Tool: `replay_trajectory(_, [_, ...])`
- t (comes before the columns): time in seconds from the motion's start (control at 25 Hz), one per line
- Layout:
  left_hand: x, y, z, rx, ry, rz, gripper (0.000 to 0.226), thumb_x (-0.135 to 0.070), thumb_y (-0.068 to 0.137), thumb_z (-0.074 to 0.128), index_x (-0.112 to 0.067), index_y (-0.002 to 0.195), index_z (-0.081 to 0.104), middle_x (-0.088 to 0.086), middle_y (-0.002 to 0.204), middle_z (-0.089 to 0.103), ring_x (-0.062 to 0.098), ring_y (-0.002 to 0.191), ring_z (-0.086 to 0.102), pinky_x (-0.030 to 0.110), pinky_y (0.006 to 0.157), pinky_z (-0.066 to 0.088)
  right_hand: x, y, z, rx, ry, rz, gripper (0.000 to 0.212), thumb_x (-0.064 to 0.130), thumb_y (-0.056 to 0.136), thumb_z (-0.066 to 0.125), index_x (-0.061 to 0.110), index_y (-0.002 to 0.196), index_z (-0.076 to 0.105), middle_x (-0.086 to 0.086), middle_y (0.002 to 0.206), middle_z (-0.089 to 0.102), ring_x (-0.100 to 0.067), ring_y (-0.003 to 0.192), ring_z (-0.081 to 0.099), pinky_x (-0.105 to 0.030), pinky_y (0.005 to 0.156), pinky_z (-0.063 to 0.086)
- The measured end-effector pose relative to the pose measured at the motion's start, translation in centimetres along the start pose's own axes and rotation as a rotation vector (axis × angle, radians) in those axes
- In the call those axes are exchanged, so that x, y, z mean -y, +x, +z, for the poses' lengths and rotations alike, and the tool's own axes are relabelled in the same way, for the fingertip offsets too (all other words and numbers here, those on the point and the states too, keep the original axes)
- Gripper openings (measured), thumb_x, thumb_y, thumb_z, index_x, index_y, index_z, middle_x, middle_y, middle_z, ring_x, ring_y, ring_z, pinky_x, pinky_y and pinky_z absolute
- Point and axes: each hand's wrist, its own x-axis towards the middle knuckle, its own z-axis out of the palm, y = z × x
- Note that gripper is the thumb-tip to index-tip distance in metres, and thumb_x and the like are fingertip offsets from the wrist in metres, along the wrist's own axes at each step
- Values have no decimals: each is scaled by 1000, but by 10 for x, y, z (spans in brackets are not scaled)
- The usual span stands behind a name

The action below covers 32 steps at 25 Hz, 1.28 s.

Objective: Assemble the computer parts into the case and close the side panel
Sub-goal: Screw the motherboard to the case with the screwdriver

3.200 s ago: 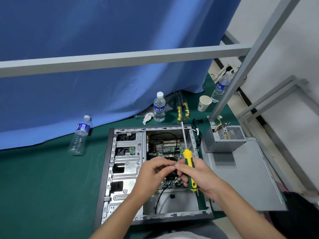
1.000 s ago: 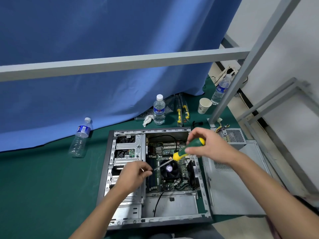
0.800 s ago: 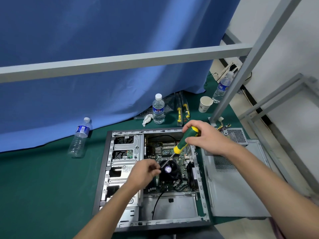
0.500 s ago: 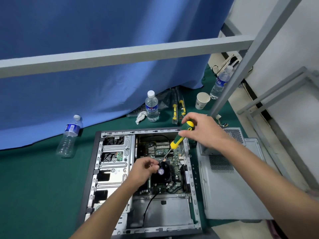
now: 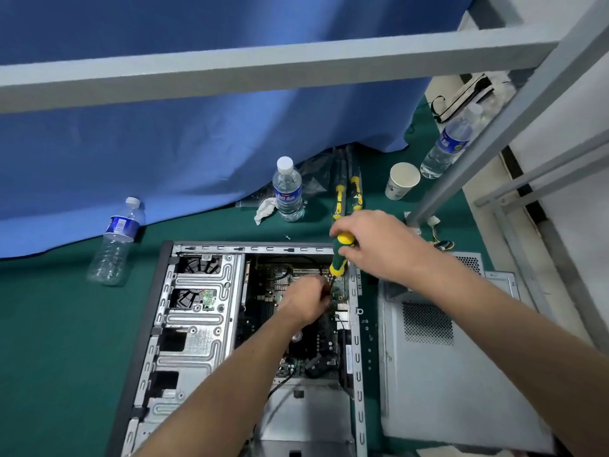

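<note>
An open computer case (image 5: pixel 197 324) lies flat on the green mat, its motherboard (image 5: pixel 313 351) exposed on the right half. My right hand (image 5: pixel 379 245) grips a yellow-and-green screwdriver (image 5: pixel 341 255), held nearly upright over the board's far right corner. My left hand (image 5: pixel 308 301) is inside the case with fingers pinched around the screwdriver's tip; whatever small part it may pinch is hidden. The grey side panel (image 5: pixel 461 384) lies to the right of the case, with the power supply (image 5: pixel 468 262) at its far end.
Two water bottles (image 5: pixel 288 189) (image 5: pixel 117 242) stand or lean behind the case, a third (image 5: pixel 451 143) at far right by a paper cup (image 5: pixel 400 181). Spare screwdrivers (image 5: pixel 347 189) lie behind. Grey frame bars (image 5: pixel 263 67) cross overhead; a blue curtain hangs behind.
Both hands moved toward the far right corner of the motherboard. The screwdriver swung from slanted to nearly upright, and my left hand followed its tip. The camera shifted closer.
</note>
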Motion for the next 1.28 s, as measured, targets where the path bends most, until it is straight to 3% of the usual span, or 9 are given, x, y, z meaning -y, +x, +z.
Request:
replay_trajectory(0.2, [-4, 30, 22, 57, -20, -103, 11, -29, 86, 71, -19, 90, 66, 7, 94, 71, 25, 80, 62, 27, 64, 35, -11, 10, 15, 133, -47, -36, 32, 15, 95, 55, 24, 125, 63, -3, 113, 51, -28, 100, 61, -36, 86, 49])
replay_trajectory(0.44, [-1, 49, 42, 97, 0, -150, 19, -31, 83, 72, -17, 86, 60, 6, 87, 67, 28, 79, 60, 30, 64, 35, -14, 19, 25, 254, -98, -46, 32, 11, 94, 56, 23, 122, 64, -4, 112, 52, -30, 97, 61, -41, 83, 51])
replay_trajectory(0.56, [1, 53, 47, 95, 51, -149, 21, -32, 82, 71, -19, 79, 55, 8, 90, 69, 25, 72, 52, 31, 64, 34, -13, 24, 29, 271, -151, -61, 27, 8, 90, 59, 19, 114, 66, -5, 109, 52, -29, 91, 62, -41, 80, 53])
replay_trajectory(0.72, [1, 54, 49, 99, 60, -132, 21, -32, 83, 70, -20, 77, 54, 8, 86, 69, 28, 78, 62, 31, 63, 36, -13, 31, 30, 278, -161, -50, 26, 5, 89, 61, 17, 111, 67, -4, 107, 53, -28, 90, 62, -41, 80, 54])
replay_trajectory(0.96, [2, 54, 50, 100, 25, -142, 26, -29, 82, 71, -19, 71, 49, 6, 76, 64, 25, 69, 57, 30, 61, 38, -11, 34, 28, 320, -178, -32, 27, 4, 87, 63, 17, 110, 68, -5, 109, 57, -27, 94, 63, -38, 81, 53])
replay_trajectory(1.16, [-1, 50, 48, 115, -104, -200, 36, -13, 72, 69, -19, 57, 37, 9, 72, 63, 30, 74, 64, 38, 58, 49, -8, 36, 31, 341, -203, -97, 29, -1, 84, 61, 17, 105, 69, -4, 99, 59, -26, 88, 63, -37, 77, 54])
replay_trajectory(1.28, [-1, 52, 47, 118, -52, -176, 34, -16, 72, 69, -20, 58, 38, 11, 75, 65, 31, 70, 62, 35, 56, 39, -12, 38, 31, 337, -179, -83, 29, -1, 83, 61, 17, 105, 69, -5, 99, 60, -27, 89, 63, -39, 78, 54])
